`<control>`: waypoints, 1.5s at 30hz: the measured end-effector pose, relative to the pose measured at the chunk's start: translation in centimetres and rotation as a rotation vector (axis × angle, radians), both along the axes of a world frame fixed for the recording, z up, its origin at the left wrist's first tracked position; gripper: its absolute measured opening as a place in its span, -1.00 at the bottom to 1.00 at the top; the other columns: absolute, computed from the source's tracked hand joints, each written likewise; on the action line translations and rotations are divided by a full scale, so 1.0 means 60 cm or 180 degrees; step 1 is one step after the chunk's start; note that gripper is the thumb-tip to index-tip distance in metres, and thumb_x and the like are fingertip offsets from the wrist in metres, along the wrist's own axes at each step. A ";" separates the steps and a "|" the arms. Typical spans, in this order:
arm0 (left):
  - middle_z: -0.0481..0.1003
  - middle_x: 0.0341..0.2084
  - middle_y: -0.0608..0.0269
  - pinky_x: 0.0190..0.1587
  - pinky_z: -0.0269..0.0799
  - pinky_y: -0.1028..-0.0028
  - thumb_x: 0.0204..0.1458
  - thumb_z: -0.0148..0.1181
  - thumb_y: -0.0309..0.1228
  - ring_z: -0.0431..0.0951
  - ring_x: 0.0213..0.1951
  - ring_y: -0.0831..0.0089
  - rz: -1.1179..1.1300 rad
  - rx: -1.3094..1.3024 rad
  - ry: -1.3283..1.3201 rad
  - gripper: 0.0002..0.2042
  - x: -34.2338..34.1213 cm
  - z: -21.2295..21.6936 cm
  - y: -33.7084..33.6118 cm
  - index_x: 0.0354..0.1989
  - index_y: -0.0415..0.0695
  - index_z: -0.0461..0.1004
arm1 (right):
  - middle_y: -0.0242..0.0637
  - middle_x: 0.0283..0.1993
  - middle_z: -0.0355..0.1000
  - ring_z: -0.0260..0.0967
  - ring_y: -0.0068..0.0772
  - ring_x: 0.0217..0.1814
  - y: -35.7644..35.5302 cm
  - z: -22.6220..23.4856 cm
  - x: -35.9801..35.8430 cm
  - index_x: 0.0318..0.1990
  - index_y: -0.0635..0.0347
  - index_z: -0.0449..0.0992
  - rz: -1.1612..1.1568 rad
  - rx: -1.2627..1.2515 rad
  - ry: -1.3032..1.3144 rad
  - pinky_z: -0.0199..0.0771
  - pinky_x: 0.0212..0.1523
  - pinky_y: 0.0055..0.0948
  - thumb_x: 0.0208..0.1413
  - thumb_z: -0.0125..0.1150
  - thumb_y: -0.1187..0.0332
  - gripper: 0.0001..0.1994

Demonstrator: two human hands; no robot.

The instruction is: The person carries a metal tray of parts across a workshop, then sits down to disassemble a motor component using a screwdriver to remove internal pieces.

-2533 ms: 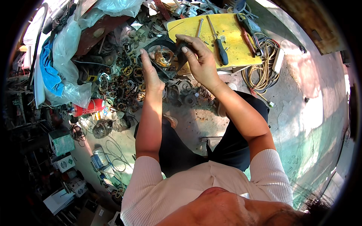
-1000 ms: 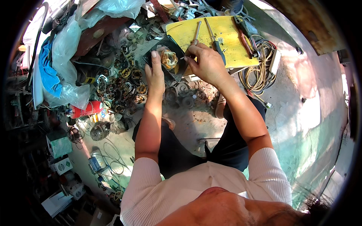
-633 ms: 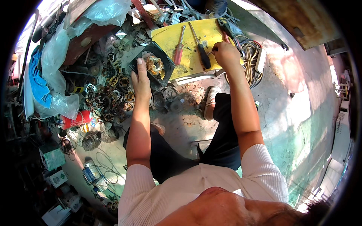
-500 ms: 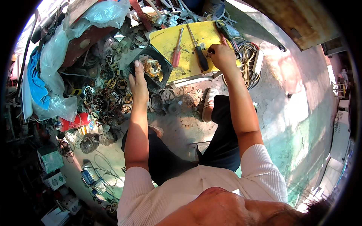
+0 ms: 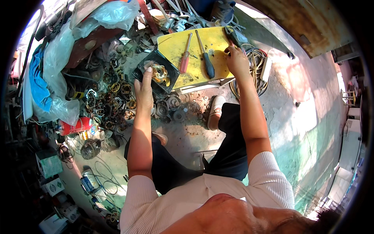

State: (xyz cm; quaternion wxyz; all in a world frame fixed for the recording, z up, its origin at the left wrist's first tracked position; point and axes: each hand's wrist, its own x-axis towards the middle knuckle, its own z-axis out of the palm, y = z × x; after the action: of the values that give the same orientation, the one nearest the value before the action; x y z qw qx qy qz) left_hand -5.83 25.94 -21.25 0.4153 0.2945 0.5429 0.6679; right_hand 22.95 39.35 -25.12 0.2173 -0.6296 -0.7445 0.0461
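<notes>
My left hand [image 5: 145, 90] grips the near edge of a black square fan frame [image 5: 154, 76] with a copper winding in its middle, held tilted above the floor. My right hand [image 5: 236, 59] reaches over the far right corner of a yellow board [image 5: 196, 48]. Its fingertips are bent down beside the handles of dark pliers [image 5: 233, 37]; whether they grip anything is hidden. On the board lie a red-handled screwdriver [image 5: 184, 61] and a dark blue-handled screwdriver [image 5: 209, 67], side by side to the left of my right hand.
A heap of small motor parts with copper windings [image 5: 113, 102] covers the floor on the left, beside plastic bags [image 5: 58, 78] and a red can [image 5: 76, 125]. A coiled cable [image 5: 255, 68] lies right of the board. My white shoe [image 5: 214, 113] rests on the concrete floor.
My right hand left the fan frame and moved right across the yellow board to the pliers. My left hand kept hold of the frame. The view shifted slightly.
</notes>
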 end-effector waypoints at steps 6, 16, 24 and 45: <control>0.44 -0.09 0.18 0.06 0.27 0.46 0.05 0.20 -0.31 0.42 -0.05 0.49 -0.0104 0.0054 -0.0335 -0.60 -0.017 -0.022 0.000 -0.02 -0.31 0.38 | -0.04 -0.25 0.50 0.47 0.00 -0.17 -0.034 0.038 -0.074 -0.09 0.20 0.43 0.0542 -0.0566 0.0516 0.45 -0.16 -0.14 -0.01 0.28 0.06 -0.55; 0.47 -0.21 0.18 -0.16 0.57 0.27 0.00 0.08 -0.47 0.53 -0.20 0.35 -0.0693 -0.0269 -0.1185 -0.75 -0.059 0.000 -0.008 -0.12 -0.22 0.39 | 0.11 -0.10 0.34 0.32 0.19 -0.01 0.015 -0.015 -0.053 -0.06 0.19 0.41 -0.0039 0.0315 0.0481 0.35 -0.02 -0.03 0.13 0.11 0.30 -0.74; 0.48 -0.27 0.16 -0.06 0.55 0.16 -0.06 0.04 -0.52 0.52 -0.18 0.32 -0.0582 -0.0074 -0.1611 -0.76 -0.074 -0.017 -0.015 -0.16 -0.23 0.40 | -0.15 -0.23 0.41 0.39 0.00 -0.17 -0.031 0.028 -0.113 -0.20 0.14 0.51 0.0515 0.0704 0.0422 0.41 -0.20 -0.14 -0.01 0.24 0.34 -0.79; 0.35 -0.32 0.27 0.07 0.31 0.29 -0.11 -0.04 -0.50 0.31 -0.29 0.42 0.0063 0.0563 -0.2140 -0.59 -0.094 0.006 -0.021 0.00 -0.24 0.32 | -0.13 -0.32 0.33 0.34 -0.19 -0.29 -0.148 0.164 -0.134 0.07 0.14 0.46 0.1862 -0.0389 0.1871 0.37 -0.18 -0.36 0.09 0.13 0.46 -0.65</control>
State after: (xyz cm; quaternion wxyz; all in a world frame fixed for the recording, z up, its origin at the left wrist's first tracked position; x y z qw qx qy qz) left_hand -11.49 24.67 -20.90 0.5372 0.0876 0.3185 0.7761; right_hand 14.90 30.44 -15.31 0.3605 -0.3634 -0.7941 0.3277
